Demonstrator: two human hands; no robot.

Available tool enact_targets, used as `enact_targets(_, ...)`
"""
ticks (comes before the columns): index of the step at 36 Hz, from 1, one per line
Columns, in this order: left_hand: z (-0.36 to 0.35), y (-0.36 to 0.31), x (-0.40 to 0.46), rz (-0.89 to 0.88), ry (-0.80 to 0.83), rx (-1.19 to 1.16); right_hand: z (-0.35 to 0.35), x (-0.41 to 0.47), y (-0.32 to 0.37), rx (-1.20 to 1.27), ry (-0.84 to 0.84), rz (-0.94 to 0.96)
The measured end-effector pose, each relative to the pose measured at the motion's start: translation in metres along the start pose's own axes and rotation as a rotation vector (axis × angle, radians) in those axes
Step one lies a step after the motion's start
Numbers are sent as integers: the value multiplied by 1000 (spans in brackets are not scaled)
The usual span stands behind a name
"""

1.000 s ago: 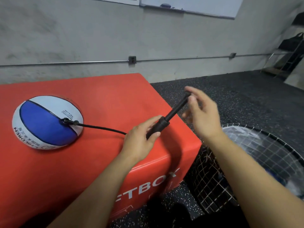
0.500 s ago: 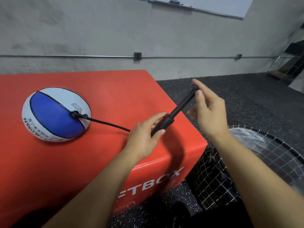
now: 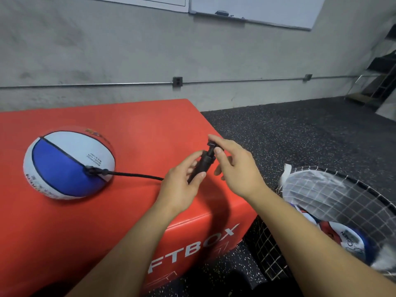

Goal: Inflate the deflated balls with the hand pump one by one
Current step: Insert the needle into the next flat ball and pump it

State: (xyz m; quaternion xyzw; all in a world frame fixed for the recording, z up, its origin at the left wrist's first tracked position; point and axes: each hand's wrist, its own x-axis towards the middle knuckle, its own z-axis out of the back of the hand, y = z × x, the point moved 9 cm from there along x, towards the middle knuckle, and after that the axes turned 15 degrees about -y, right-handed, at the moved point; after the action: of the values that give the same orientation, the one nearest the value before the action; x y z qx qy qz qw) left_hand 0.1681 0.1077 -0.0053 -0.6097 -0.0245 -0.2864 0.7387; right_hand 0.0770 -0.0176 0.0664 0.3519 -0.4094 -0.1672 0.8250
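Pump handle now sits pushed in: half a second ago the rod stood drawn out long between the two hands, now only a short stub of it shows above the barrel, so a compression stroke has just gone down and a charge of air has gone toward the ball. Nearest, at the right, wire basket point(image 3: 334, 202) on the floor, one more ball point(image 3: 351, 239) visible inside it under white plastic; more may lie below, cannot tell. Next, over the near right corner of the red tabletop point(image 3: 137, 129): left hand point(image 3: 182, 179) with fingers and thumb wrapped round the barrel of the hand pump point(image 3: 202, 166); right hand point(image 3: 233, 166) pinching the T-handle at the top between thumb and forefinger, other fingers loose. One pump, one black hose point(image 3: 137, 175) running left from it. Farther left, one blue-and-white ball point(image 3: 68, 163) resting on the tabletop, hose needle seated in its valve; it looks rounded but flat at the base, so judged part-filled, more strokes needed. Count in view: two balls, one pump, one basket. Beyond, grey wall point(image 3: 128, 50) and a whiteboard point(image 3: 267, 9).
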Motion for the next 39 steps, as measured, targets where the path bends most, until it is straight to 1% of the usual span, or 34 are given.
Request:
enact_targets(5,-8,-2,1,-54,17,89,17,5,-8,-19,-78,-4)
enact_targets(9,-14,-6,-2,-64,52,147,54,22,-8,52,-249,-63)
enact_targets(13,-20,-10,-5,-116,108,214,99,32,-11,126,-443,-135)
enact_targets(16,-20,-13,-5,-158,116,253,114,31,-12,148,-492,-175)
enact_targets(20,-14,-11,-4,-141,104,212,103,30,-2,108,-461,-131)
enact_targets(30,-5,4,4,-33,119,15,38,11,15,60,-183,-43)
enact_targets(35,-2,9,7,7,137,-51,12,-1,12,45,-53,-43)
enact_targets(39,-1,10,8,27,145,-90,0,-8,10,30,8,-49)
